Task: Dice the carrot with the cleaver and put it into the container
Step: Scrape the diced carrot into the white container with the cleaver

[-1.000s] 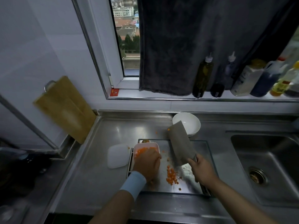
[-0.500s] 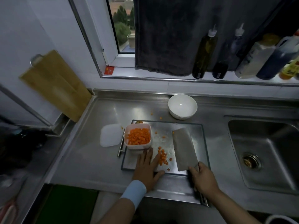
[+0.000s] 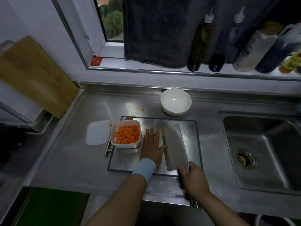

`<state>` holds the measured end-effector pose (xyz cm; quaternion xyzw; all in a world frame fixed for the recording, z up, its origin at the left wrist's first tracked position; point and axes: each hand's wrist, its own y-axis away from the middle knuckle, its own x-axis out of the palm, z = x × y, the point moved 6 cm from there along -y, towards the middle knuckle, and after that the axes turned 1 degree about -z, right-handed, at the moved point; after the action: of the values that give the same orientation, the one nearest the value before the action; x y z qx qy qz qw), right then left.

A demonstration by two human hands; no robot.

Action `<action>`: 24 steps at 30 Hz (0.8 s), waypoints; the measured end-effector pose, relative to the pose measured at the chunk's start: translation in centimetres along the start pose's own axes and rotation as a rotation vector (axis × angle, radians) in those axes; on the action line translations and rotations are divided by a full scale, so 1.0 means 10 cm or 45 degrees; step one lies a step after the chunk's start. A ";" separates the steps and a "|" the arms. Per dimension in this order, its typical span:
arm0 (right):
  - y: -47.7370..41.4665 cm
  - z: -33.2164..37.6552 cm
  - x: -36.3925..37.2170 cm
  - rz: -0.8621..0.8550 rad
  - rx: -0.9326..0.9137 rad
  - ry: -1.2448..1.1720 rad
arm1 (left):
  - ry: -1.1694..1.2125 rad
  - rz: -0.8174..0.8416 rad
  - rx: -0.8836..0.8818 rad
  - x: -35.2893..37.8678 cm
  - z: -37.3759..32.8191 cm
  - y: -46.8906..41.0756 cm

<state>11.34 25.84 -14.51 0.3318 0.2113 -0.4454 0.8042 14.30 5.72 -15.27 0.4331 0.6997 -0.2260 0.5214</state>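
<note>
While the flat, straight-fingered left hand [image 3: 152, 144] lies beside the broad steel cleaver [image 3: 175, 145] gripped by the right hand [image 3: 193, 178], sweep dice, possibly hidden between them, onto the blade; orange diced carrot [image 3: 127, 134] occupies the white square container [image 3: 125, 145].

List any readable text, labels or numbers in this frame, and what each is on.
No legible text anywhere.
red sticker on the window sill: pale marks, blurred.
white bottle label: print too small to read.
yellow bottle label: blurred.
white bowl foot: dark mark, unreadable.
</note>
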 end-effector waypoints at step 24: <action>-0.05 0.27 0.17 0.196 0.066 -0.149 | -0.028 -0.049 0.407 0.07 0.16 0.40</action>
<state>11.93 22.74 -13.92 0.3410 0.1262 -0.4064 0.8383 18.48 6.88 -15.88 0.4946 0.6571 -0.3491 0.4491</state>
